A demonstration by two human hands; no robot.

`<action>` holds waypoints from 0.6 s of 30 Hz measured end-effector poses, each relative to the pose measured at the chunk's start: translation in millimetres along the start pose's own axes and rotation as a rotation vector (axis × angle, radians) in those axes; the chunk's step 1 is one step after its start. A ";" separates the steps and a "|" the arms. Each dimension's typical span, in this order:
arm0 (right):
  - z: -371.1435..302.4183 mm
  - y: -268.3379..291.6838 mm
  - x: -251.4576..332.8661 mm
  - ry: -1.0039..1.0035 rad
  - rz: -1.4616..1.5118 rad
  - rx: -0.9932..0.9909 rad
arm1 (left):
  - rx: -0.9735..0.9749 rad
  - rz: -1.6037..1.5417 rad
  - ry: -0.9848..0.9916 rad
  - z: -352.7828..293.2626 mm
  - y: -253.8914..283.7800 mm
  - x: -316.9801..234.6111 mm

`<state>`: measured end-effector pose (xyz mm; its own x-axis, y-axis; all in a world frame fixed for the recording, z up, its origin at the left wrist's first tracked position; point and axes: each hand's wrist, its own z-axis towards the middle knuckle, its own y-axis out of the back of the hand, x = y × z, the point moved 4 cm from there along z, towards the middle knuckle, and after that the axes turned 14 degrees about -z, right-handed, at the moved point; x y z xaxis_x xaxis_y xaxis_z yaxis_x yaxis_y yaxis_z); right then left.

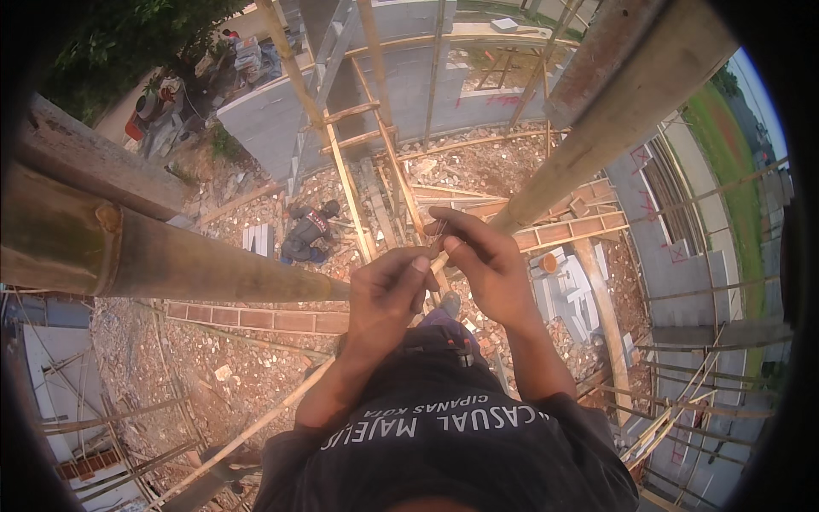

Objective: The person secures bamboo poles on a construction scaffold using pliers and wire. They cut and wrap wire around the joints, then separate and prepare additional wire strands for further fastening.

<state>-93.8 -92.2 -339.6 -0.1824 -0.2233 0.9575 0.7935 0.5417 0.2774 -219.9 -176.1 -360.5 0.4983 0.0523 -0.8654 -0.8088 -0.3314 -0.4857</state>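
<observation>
My left hand (394, 286) is raised in front of my chest, thumb and fingers pinched together. Close beside it, the fingertips of my right hand (488, 266) nearly meet those of the left. Between the fingertips run a few fine, pale strands of thin wire (440, 229), bent and partly hidden by the fingers. Both hands seem to pinch this wire. Just beyond the right hand a thick bamboo pole (589, 128) slants up to the far right. Another thick bamboo pole (213, 260) comes in from the left and ends, to my view, behind the left wrist.
Far below lies rubble-strewn ground (230, 375). A wooden ladder (354, 128) leans ahead. A person (309, 232) crouches below on the left. Wooden formwork panels (572, 226) and white blocks (567, 294) lie to the right. A grey block wall (409, 77) stands beyond.
</observation>
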 end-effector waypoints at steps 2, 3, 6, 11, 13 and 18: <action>-0.7 -1.0 -1.1 0.045 -0.054 0.008 | -0.008 0.001 0.035 0.9 0.7 -0.6; -1.0 -1.7 -1.3 0.065 -0.077 0.022 | -0.004 -0.009 0.039 1.1 0.6 -0.7; -1.6 -3.8 -1.9 0.091 -0.083 0.024 | -0.003 -0.059 0.072 1.8 0.6 0.2; -1.7 -4.2 -3.1 0.072 -0.066 0.043 | 0.021 -0.154 0.161 5.1 2.6 1.5; -1.9 -8.5 -0.1 0.022 0.032 0.042 | 0.035 -0.196 0.216 8.3 7.9 1.1; -4.5 -13.3 -14.1 -0.102 0.109 -0.039 | 0.042 -0.310 0.160 15.1 10.6 4.7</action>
<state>-99.2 -99.9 -357.2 -0.1500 -0.0806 0.9854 0.8332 0.5262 0.1699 -230.8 -165.1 -371.6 0.7621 -0.0052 -0.6475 -0.6220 -0.2837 -0.7298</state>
